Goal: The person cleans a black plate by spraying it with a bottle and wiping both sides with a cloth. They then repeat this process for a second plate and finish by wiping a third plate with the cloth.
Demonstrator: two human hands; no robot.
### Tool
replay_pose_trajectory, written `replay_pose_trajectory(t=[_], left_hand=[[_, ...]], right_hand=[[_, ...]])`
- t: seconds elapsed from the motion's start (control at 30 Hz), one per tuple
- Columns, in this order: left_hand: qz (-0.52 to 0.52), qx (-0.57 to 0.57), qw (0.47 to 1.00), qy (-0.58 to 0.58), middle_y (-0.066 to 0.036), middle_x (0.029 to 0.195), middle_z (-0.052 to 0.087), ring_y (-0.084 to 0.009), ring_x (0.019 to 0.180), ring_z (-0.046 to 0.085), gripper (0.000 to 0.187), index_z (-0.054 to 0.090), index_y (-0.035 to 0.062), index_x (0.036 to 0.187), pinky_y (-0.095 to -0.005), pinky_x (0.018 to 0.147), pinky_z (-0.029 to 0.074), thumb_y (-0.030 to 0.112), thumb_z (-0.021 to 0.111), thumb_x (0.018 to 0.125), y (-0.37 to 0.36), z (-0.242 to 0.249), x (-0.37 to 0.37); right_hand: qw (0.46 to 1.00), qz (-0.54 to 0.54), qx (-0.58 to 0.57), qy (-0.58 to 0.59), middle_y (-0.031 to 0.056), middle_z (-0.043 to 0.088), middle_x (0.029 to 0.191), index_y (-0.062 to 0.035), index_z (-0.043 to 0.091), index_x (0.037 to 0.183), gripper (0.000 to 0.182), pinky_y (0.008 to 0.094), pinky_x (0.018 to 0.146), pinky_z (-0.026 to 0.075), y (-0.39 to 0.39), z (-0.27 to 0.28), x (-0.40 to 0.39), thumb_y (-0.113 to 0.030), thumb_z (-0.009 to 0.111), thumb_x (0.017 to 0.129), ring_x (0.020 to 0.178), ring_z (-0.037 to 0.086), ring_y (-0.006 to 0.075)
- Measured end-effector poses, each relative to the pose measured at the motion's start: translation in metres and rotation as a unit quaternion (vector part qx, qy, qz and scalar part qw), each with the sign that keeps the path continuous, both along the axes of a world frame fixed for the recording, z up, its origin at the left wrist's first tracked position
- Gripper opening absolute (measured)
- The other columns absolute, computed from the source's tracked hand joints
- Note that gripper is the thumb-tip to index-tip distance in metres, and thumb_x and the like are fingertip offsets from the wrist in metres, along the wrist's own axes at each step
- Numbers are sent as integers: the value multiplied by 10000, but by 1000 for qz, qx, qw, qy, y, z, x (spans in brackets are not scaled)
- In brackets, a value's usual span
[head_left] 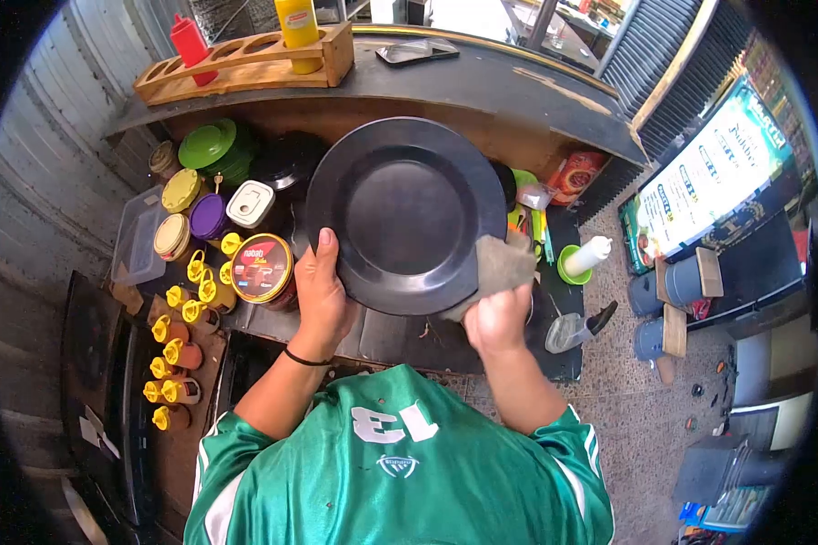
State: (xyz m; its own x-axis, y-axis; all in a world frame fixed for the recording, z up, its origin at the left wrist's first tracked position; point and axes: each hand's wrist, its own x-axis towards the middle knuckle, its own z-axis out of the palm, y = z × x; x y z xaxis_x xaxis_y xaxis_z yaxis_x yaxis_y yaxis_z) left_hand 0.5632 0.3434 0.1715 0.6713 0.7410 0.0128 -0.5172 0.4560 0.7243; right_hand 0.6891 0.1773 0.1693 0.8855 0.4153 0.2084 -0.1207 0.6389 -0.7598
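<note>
A round black plate (pixel 404 218) with a wide rim is held up over the counter, its inner face toward me. My left hand (pixel 323 283) grips the lower left rim, thumb on top and the other fingers hidden beneath. At the lower right rim, my right hand (pixel 500 318) is closed on a greyish cloth (pixel 504 263). The cloth lies against the plate's edge, partly over it. Left of my left hand stands a round tub (pixel 262 267) with a red and brown lid.
Several yellow-capped bottles (pixel 177 354) and lidded containers (pixel 211 216) crowd the left side. A wooden rack (pixel 245 65) with red and yellow squeeze bottles sits on the upper shelf. To the right are a white bottle (pixel 588 257) in a green cup and a clear scoop-like object (pixel 568 332).
</note>
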Motion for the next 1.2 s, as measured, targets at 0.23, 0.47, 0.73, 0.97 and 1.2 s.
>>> replay_pose_trajectory(t=[0.23,0.47,0.73,0.97,1.2], left_hand=[[-30,200,972,121,-68,1210,730,-126,1072,654,429,676,-29,1284,-288,950,517,350,617,1093,14,-18,-21],[-22,155,972,173,7,1058,703,-79,1002,622,265,657,18,1232,-261,905,503,234,610,1086,-22,-65,8],[-239,23,916,321,5,954,710,-124,753,694,152,647,100,1173,-292,609,588,207,626,1067,-62,-141,58],[-274,47,880,384,-11,882,661,-87,647,586,147,655,48,1101,-284,590,625,185,664,1048,-99,-144,92],[-276,14,903,329,-29,884,663,-134,775,670,288,650,26,1267,-316,646,619,220,662,1054,-109,-190,106]], right_hand=[[965,-142,-112,-192,111,731,1156,36,674,1149,195,332,985,524,-20,38,55,-2,679,957,1064,678,173],[923,-299,-195,-145,67,729,1098,38,688,1131,182,335,913,540,-88,-10,77,-54,651,978,1000,673,155],[876,-344,-335,-48,79,711,1146,30,687,1164,211,347,976,507,-185,-109,35,-104,638,1008,1088,654,186],[865,-329,-377,-43,118,735,1042,44,679,1085,170,365,925,530,-210,-127,-8,-56,642,952,1009,691,224],[876,-262,-399,-70,118,742,1029,19,700,1046,140,357,906,529,-206,-129,-21,-41,638,935,996,701,226]])
